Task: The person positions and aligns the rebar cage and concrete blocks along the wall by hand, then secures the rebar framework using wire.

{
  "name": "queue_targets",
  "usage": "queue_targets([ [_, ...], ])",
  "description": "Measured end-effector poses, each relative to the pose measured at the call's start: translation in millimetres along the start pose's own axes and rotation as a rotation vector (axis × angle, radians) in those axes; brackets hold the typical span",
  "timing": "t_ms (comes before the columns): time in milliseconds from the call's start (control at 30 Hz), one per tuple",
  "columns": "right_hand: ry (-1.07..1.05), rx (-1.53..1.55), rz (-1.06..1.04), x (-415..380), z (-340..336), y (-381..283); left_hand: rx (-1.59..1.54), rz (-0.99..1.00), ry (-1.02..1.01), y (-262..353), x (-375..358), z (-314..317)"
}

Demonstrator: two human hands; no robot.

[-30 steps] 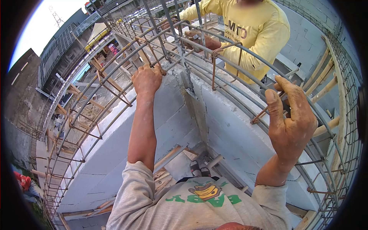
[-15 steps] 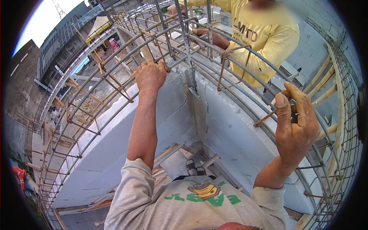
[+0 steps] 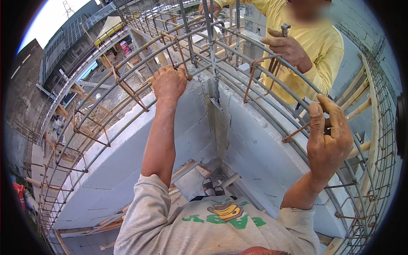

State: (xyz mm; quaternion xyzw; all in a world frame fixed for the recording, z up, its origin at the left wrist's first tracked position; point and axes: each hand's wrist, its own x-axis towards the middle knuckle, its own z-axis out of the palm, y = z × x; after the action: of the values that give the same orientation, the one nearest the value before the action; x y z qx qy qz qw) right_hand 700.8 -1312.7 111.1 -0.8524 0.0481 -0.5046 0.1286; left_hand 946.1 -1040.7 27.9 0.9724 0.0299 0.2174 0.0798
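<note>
My left hand (image 3: 169, 85) is closed over a lower bar of the rebar cage (image 3: 127, 71), at the wall's top edge close to the corner. Beside its fingertips hangs the end of a rusty stirrup (image 3: 181, 53). My right hand (image 3: 328, 138) is curled at the long upper bar (image 3: 289, 87) on the right, thumb and index finger raised apart and the other fingers bent. The bar runs in behind the thumb, and its contact with the fingers is hidden. Under the bars are two white block walls (image 3: 263, 148) meeting at the corner.
Across the corner stands a person in a yellow shirt (image 3: 316, 51), one hand (image 3: 291, 53) holding a metal-headed hand tool (image 3: 284, 29), the other at the upright bars (image 3: 209, 34). Timber pieces (image 3: 182, 172) lie below around my feet (image 3: 213, 187). More rebar cages (image 3: 384, 148) curve along the far right.
The other person's tool hand has lifted away from the corner bars and moved right, in front of the yellow shirt. My own hands stay nearly where they were.
</note>
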Motion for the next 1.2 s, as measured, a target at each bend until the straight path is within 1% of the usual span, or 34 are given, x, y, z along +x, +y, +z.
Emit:
queue_targets([
  [133,0.000,-0.004,0.004,-0.7,0.2,-0.2,0.010,0.004,-0.003,-1.1,0.9,1.5],
  [233,0.017,0.001,-0.011,-0.3,1.4,0.8,-0.005,0.036,0.087,-3.3,-0.4,6.8],
  [333,0.018,-0.033,-0.027,0.7,1.3,0.3,0.003,0.018,0.006,-2.6,0.6,1.6],
  [433,-0.013,-0.034,0.009,0.7,-1.2,-3.4,-0.002,0.024,-0.007,-2.3,-0.5,-1.6],
  [533,0.012,-0.048,0.009,1.3,1.8,-2.1,-0.009,0.028,0.009,-3.6,0.0,0.9],
  [733,-0.005,-0.077,0.039,0.6,1.1,-2.1,-0.013,0.022,-0.003,-3.2,0.2,0.7],
  [933,0.014,-0.088,-0.009,2.2,1.1,-4.6,-0.007,0.012,-0.020,-2.7,0.0,-0.7],
  [1133,-0.008,-0.080,0.013,2.7,0.4,-6.8,0.004,0.016,0.027,-3.4,0.9,4.8],
  [1200,0.001,-0.089,-0.009,3.0,0.4,-6.2,0.011,0.024,0.040,-3.4,1.0,6.3],
])
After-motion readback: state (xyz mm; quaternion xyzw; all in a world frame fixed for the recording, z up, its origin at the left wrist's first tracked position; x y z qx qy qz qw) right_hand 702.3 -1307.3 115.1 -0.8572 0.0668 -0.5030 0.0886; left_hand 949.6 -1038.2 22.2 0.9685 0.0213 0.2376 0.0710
